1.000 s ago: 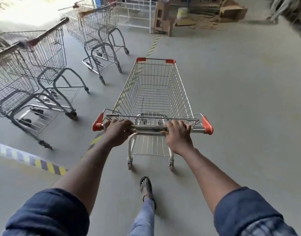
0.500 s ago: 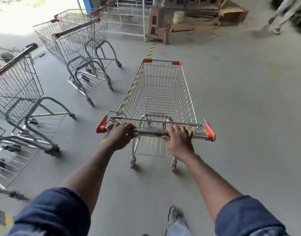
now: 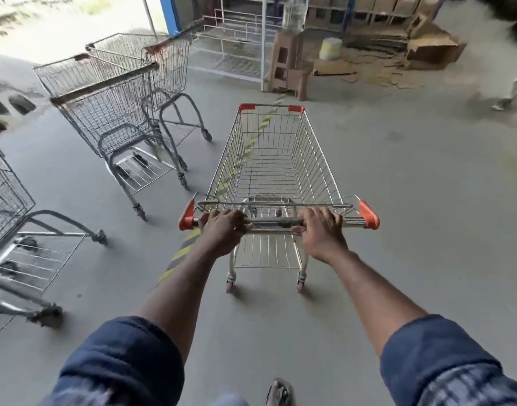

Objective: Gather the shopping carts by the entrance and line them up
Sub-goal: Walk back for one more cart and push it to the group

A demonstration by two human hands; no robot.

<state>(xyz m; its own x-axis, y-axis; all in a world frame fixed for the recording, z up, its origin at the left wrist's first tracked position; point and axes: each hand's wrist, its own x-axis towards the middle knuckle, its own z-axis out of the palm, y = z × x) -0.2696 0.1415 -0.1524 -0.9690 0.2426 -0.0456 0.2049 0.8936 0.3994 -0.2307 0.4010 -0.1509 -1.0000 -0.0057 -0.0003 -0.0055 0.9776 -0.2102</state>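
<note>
Head view: a silver wire shopping cart (image 3: 269, 159) with orange plastic corner caps stands directly ahead on the grey concrete floor (image 3: 427, 200), its basket empty. Both hands are on its chrome handle bar (image 3: 276, 221) — the left hand (image 3: 222, 232) beside the left orange end cap, the right hand (image 3: 321, 234) right of centre, each with fingers wrapped over the bar and clenched around it. The cart's long axis runs straight away from the person, its nose aimed at a brown plastic stool (image 3: 286, 65) and a white metal rack (image 3: 236, 51) by the far wall.

The relation that counts is this: two grey wire carts (image 3: 111, 112) with brown handles stand ahead and to the left, close together, near the bright entrance opening. Their long axes are skewed to the held cart's, with handles toward the person and noses toward the opening. The left hand is the nearer one to them. To line up, I judge the held cart must swing leftward, with the right hand pushing harder than the left. A third grey cart (image 3: 11, 206) sits at the left edge, only partly in frame.

As for room, only a narrow lane separates the held cart's left side from the nearest grey cart's rear wheel — tight. The floor to the right lies wide open as far as flattened brown cardboard (image 3: 383, 71) at the far wall. A yellow-and-black floor stripe (image 3: 181, 253) passes under the cart.
</note>
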